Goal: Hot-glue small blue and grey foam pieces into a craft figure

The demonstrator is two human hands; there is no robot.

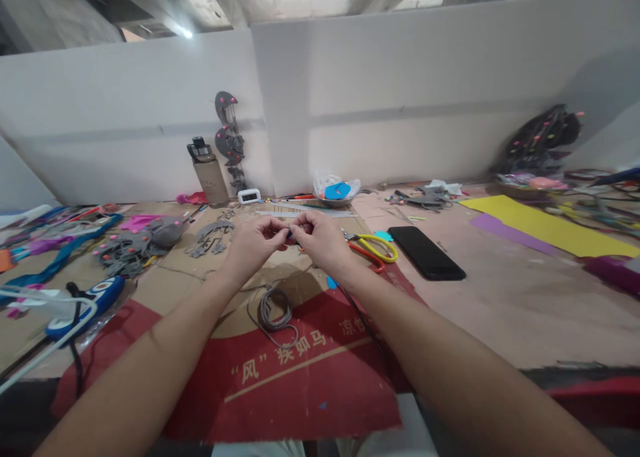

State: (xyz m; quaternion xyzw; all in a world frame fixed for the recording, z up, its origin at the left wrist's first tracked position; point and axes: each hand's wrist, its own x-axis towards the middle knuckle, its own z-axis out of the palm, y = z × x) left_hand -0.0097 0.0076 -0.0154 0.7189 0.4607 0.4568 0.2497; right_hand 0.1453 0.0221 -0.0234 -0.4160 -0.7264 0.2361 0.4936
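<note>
My left hand (259,240) and my right hand (320,239) meet over the cardboard, both closed with thumbs and fingertips pinched together. Between the fingertips a small dark piece (290,233) barely shows; its kind is hidden. Below the hands lies a loose coil of grey cord (274,310), with a strand trailing off to the left. Scissors or pliers with yellow and red handles (379,249) rest just right of my right hand. Left of my left hand are grey cut-out pieces (213,235). A black cord (363,317) passes beneath my right forearm.
A red and brown cardboard sheet (310,403) covers the near table. A black phone (427,252) lies to the right, beyond it yellow sheet material (545,227). A bottle (211,180) stands at the back. At left are a blue-and-white power strip (95,303) and grey scraps (135,247).
</note>
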